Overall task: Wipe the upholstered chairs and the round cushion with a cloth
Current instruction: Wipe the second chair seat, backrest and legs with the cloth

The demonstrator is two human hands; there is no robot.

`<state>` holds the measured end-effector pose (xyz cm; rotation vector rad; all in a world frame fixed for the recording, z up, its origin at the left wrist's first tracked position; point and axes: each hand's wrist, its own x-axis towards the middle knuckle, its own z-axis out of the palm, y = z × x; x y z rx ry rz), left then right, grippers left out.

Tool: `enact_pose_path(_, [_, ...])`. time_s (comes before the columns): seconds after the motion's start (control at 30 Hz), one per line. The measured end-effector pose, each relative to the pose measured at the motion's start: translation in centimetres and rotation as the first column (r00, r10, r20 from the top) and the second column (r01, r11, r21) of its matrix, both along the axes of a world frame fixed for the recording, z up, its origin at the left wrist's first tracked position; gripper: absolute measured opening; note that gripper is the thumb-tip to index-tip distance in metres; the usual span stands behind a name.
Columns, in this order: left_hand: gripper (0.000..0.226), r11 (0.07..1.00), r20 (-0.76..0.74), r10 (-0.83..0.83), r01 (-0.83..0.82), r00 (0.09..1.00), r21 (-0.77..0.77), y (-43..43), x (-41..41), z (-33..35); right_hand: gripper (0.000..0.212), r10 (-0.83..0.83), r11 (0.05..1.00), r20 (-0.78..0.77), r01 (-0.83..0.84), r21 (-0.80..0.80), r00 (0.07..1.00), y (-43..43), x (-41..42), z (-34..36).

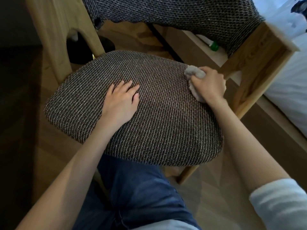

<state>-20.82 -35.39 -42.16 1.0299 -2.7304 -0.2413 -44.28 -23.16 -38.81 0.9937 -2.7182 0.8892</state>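
Note:
A wooden chair with a dark woven upholstered seat [157, 117] fills the middle of the view; its upholstered backrest [182, 14] curves across the top. My left hand [122, 100] lies flat on the seat, fingers straight, left of centre. My right hand [208, 83] grips a bunched beige cloth [193, 73] and presses it on the seat's far right edge, beside the wooden back post [259, 63]. No round cushion is in view.
A bed with white bedding [292, 77] stands close on the right, and a low wooden shelf [196, 47] with a green-capped item [214, 46] lies behind the chair. A dark round object [79, 47] sits on the wood floor at left. My knee in blue jeans [141, 196] is under the seat's front.

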Motion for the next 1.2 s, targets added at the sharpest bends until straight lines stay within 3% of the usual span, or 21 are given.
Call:
enact_pose_path(0.17, [0.048, 1.000, 0.007, -0.001, 0.000, 1.000, 0.006, 0.5, 0.4, -0.1, 0.028, 0.286, 0.958, 0.103, -0.287, 0.003, 0.953, 3.0, 8.4, 0.3])
enact_pose_path(0.3, [0.048, 1.000, 0.000, -0.010, 0.010, 1.000, -0.001, 0.7, 0.7, -0.1, 0.031, 0.445, 0.895, 0.035, -0.443, -0.041, 0.895, 5.1, 15.0, -0.4])
enact_pose_path(0.43, [0.048, 1.000, -0.008, -0.019, 0.019, 1.000, -0.002, 0.8, 0.8, -0.1, 0.028, 0.435, 0.900, -0.084, -0.436, 0.001, 0.897, 5.5, 13.9, -0.4])
enact_pose_path(0.53, [0.048, 1.000, -0.019, -0.024, 0.024, 1.000, 0.000, 0.8, 0.9, -0.2, 0.028, 0.285, 0.958, -0.210, -0.271, 0.091, 0.935, 5.2, 9.4, 0.3])
enact_pose_path(0.7, [0.047, 1.000, -0.035, -0.025, 0.025, 0.999, -0.007, 0.9, 1.2, -0.3, 0.031, 0.109, 0.994, -0.181, -0.101, 0.052, 0.977, 5.6, 6.2, 0.6])
enact_pose_path(0.83, [0.047, 1.000, -0.042, -0.024, 0.023, 0.999, -0.008, 1.3, 1.5, -0.4, 0.037, 0.177, 0.980, 0.031, -0.174, -0.099, 0.984, 6.6, 10.2, 0.5])
enact_pose_path(0.93, [0.048, 1.000, -0.037, -0.017, 0.017, 0.999, -0.005, 1.3, 1.5, -0.3, 0.033, 0.328, 0.939, -0.019, -0.328, -0.099, 0.944, 6.7, 15.7, -0.3])
enact_pose_path(1.1, [0.048, 1.000, 0.014, -0.006, 0.005, 1.000, 0.022, 1.2, 1.4, -0.2, 0.031, 0.361, 0.920, 0.004, -0.356, -0.165, 0.932, 6.1, 19.8, -0.7])
enact_pose_path(1.2, [0.047, 1.000, 0.003, 0.006, -0.007, 1.000, 0.030, 1.2, 1.4, 0.0, 0.032, 0.443, 0.885, -0.124, -0.456, -0.097, 0.888, 6.9, 19.7, -1.1])
